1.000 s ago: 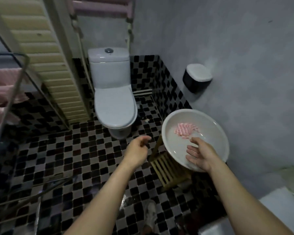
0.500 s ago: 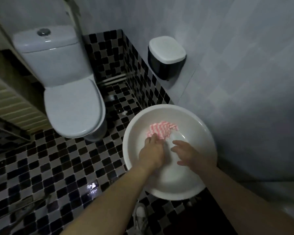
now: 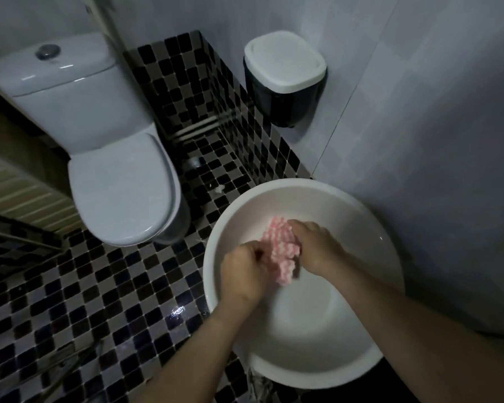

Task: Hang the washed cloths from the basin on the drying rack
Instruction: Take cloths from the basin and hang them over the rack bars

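both hands (image 3: 246,271) (image 3: 317,248) grip the bunched cloth (image 3: 280,251) mid-basin (image 3: 346,359); lifted unwrung, it'd probably drip onto the floor (image 3: 85,301).

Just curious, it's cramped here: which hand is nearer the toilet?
Left. The left hand grips the pink cloth on the side toward the toilet; the right hand holds it farther off.

1. The left hand (image 3: 245,271) is seen from its back, with the fingers curled and closed on the pink cloth (image 3: 280,251).
2. The right hand (image 3: 317,251) is held just opposite, its fingers bent down onto the same cloth and gripping it.
3. The left forearm (image 3: 192,353) and right forearm (image 3: 413,324) are bare and extended forward, converging toward the hands.
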`<state>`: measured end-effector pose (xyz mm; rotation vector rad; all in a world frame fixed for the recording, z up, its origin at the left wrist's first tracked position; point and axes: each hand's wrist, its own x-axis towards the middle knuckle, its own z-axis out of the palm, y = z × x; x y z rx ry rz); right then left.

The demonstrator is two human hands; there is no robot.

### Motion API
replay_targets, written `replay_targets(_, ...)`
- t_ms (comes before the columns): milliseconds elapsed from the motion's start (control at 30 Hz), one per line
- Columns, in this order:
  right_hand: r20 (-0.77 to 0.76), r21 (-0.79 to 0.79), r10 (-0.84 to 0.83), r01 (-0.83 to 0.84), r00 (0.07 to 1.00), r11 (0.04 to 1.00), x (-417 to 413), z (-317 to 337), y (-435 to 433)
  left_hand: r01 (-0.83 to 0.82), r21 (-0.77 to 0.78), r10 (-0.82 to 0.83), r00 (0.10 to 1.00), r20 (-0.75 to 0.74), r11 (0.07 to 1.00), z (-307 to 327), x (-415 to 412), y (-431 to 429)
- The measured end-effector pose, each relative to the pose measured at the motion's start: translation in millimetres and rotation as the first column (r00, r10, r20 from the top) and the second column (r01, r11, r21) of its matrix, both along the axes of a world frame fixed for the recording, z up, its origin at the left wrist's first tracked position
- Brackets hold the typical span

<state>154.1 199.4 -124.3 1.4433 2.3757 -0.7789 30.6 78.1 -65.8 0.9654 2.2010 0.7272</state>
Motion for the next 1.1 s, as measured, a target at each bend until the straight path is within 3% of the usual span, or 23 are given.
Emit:
replay_targets(100,0.045,0.083,-0.025,0.021,0.999,0.996,-6.0,-4.1,-5.4,-0.044,0.044,0.042,0.998,0.049,0.998,7.7,-12.6,-9.4)
replay_targets(233,0.030,-0.008,-0.107,0.108,0.994,0.994,-3.0,-1.5,-9.5,-0.101,0.111,0.083,0.984,0.155,0.989,14.4,-22.4,-20.0)
replay_targets(400,-0.093,-0.080,-0.251,0.244,0.964,0.966,15.4,7.1,-10.4,-0.490,0.203,0.334,0.791,0.512,0.848,27.7,-27.7,-27.3)
replay_targets(533,-0.251,-0.101,-0.443,0.432,0.861,0.896,13.2,10.8,-23.1,-0.549,0.317,0.321,0.770,0.552,0.773,50.0,-26.6,-28.9)
replay_targets(633,-0.311,-0.161,-0.574,0.553,0.758,0.817,0.9,10.9,-39.5,-0.622,0.309,0.301,0.680,0.668,0.719,73.9,-22.7,-26.7)
replay_targets(667,-0.314,-0.190,-0.566,0.534,0.762,0.824,-1.1,7.3,-46.1,-0.623,0.306,0.277,0.662,0.697,0.720,81.6,-20.2,-25.4)
replay_targets(767,-0.161,-0.133,-0.372,0.353,0.914,0.926,-7.8,-5.6,-69.1,-0.577,0.333,0.220,0.685,0.694,0.746,100.9,-15.1,-20.7)
replay_targets(800,-0.158,-0.119,-0.377,0.361,0.913,0.925,-11.5,-8.8,-74.9,-0.575,0.323,0.213,0.675,0.706,0.752,106.6,-15.2,-21.4)
replay_targets(900,-0.239,-0.192,-0.516,0.480,0.823,0.856,-22.7,8.3,-79.3,-0.589,0.215,0.184,0.542,0.820,0.779,126.8,-22.7,-33.8)
replay_targets(1033,-0.363,-0.422,-0.526,0.368,0.769,0.829,-24.9,55.2,-71.1,-0.573,0.127,0.183,0.452,0.873,0.810,138.5,-33.1,-54.2)
replay_targets(1100,-0.453,-0.621,-0.669,0.330,0.590,0.711,-24.5,89.7,-78.0,-0.575,0.117,0.172,0.423,0.890,0.810,148.7,-35.7,-68.7)
